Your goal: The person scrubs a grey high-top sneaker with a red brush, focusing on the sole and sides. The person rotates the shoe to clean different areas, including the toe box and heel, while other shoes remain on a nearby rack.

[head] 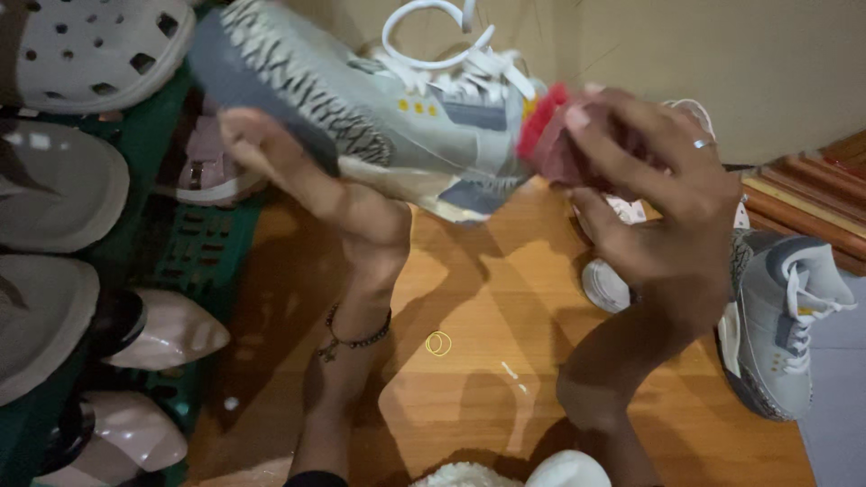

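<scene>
Both hands engaged: left hand [298, 171] grips sneaker [379, 117] underneath; right hand [658, 207] clenches red cloth [546, 135] against it. Loose underside hold risks dropping.

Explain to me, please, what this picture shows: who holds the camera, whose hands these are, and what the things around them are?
There is no machine here. A person wears one camera on the head, and it looks down at that person's own two bare hands above a wooden floor.

The left hand holds up a grey and white sneaker with white laces, gripping it from below. The right hand, which wears a ring, presses a red cloth or sponge against one end of the shoe; the picture is too blurred to tell which it is.

The matching sneaker lies on the floor at the right. At the left, a green rack carries pale pointed shoes and a white perforated clog. A small ring lies on the floor.
</scene>
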